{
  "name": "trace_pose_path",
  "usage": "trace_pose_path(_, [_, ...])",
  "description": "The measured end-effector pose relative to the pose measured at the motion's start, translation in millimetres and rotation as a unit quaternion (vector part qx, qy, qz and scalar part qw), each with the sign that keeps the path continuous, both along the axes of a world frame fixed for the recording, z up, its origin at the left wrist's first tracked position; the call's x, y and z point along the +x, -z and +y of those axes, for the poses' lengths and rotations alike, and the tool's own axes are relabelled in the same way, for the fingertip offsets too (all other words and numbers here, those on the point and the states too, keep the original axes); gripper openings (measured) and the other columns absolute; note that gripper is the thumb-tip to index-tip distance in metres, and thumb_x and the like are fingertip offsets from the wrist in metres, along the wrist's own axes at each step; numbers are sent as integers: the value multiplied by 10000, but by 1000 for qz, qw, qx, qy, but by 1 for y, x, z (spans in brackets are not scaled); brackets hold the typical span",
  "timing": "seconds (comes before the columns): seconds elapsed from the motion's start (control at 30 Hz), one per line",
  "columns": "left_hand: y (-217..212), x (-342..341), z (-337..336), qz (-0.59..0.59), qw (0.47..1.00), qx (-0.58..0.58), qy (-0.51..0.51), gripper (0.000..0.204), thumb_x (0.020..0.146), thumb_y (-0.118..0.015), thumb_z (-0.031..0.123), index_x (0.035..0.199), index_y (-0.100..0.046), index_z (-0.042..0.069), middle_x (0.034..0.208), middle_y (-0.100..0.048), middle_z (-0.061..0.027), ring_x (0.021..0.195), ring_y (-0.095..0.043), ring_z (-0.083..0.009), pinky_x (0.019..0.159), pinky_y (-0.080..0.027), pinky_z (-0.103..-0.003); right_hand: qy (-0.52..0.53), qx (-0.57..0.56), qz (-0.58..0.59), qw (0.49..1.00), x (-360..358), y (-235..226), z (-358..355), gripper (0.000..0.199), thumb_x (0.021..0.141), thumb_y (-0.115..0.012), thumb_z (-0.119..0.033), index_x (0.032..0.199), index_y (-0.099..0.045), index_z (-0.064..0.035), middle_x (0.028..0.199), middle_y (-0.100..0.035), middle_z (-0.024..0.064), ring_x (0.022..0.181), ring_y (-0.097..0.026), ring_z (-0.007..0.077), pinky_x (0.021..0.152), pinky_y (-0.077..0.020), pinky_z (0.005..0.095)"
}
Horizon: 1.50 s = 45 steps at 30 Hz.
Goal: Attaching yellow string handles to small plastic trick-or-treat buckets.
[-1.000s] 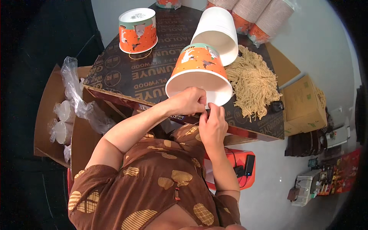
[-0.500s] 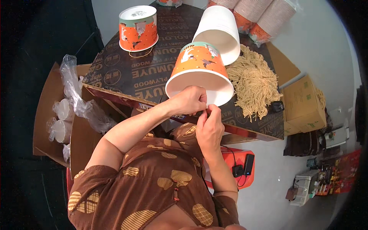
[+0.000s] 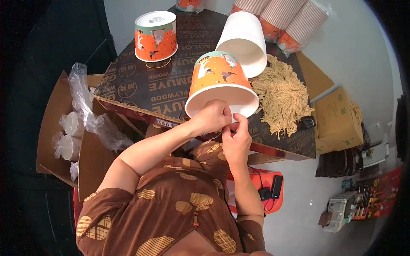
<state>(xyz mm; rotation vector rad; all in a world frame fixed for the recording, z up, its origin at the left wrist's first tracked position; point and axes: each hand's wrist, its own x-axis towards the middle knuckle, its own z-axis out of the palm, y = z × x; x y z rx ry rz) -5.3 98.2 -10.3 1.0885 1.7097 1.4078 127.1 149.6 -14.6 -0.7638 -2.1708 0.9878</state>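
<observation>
An orange printed paper bucket (image 3: pixel 218 81) lies tilted on the dark plywood table (image 3: pixel 141 85), its white rim toward me. My left hand (image 3: pixel 212 117) grips the near rim of that bucket. My right hand (image 3: pixel 237 136) is just below it, fingertips pinched on a thin tan string (image 3: pixel 215 137) that runs between the two hands at the rim. A white bucket (image 3: pixel 243 42) lies on its side behind the orange one. Beside both sits a heap of tan strings (image 3: pixel 282 96).
A second orange bucket (image 3: pixel 156 35) stands upside down at the back left with a string loop by it. Stacks of buckets (image 3: pixel 282 21) lie at the back right. Cardboard boxes with wrapped cups (image 3: pixel 70 132) are left; another box (image 3: pixel 337 119) and a red stool (image 3: pixel 260 192) are right.
The two hands have shifted only slightly at the bucket's rim; the right hand's fingers have drawn a little closer to the left hand. The buckets stay where they were.
</observation>
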Motion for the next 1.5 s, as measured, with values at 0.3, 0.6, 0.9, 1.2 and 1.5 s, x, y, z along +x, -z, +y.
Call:
trace_pose_path(0.3, [-3, 2, -1, -25, 1000, 5, 5, 90, 810, -595, 22, 730, -570, -10, 591, -548, -29, 459, -511, -101, 399, -390, -276, 7, 182, 13, 983, 4, 10, 8, 191, 796, -595, 48, 984, -580, 21, 831, -609, 182, 784, -621, 374, 702, -491, 449])
trace_pose_path(0.6, [-9, 4, -2, 13, 1000, -14, 4, 93, 810, -610, 39, 738, -577, -9, 582, -545, -32, 457, -518, -105, 397, -386, -278, 7, 1, 29, 1000, 3, 12, 11, 139, 820, -600, 28, 955, -573, 11, 779, -640, 186, 722, -649, 368, 656, -501, 444])
trace_pose_path(0.9, [-5, 3, -4, 34, 999, -1, 17, 89, 849, -581, 65, 805, -597, -11, 621, -571, -39, 504, -544, -107, 419, -403, -274, 17, 64, -5, 998, 0, 12, 12, 85, 877, -631, -83, 922, -593, -21, 712, -651, 165, 672, -654, 373, 609, -493, 446])
trace_pose_path(1.2, [-12, 7, -9, 20, 999, -15, -37, 169, 885, -450, 21, 848, -597, -53, 705, -614, -164, 571, -618, -241, 515, -485, -372, 24, 79, 20, 996, -3, 15, 15, 91, 893, -628, -91, 864, -595, -12, 714, -652, 184, 673, -661, 378, 597, -497, 441])
trace_pose_path(1.5, [2, 13, -16, 255, 963, 15, -83, 77, 797, -582, -5, 840, -616, -59, 941, -613, -240, 892, -630, -392, 784, -508, -421, 25, 129, 2, 991, -3, 17, 13, 89, 893, -633, -101, 882, -575, -35, 708, -658, 157, 650, -666, 365, 574, -504, 439])
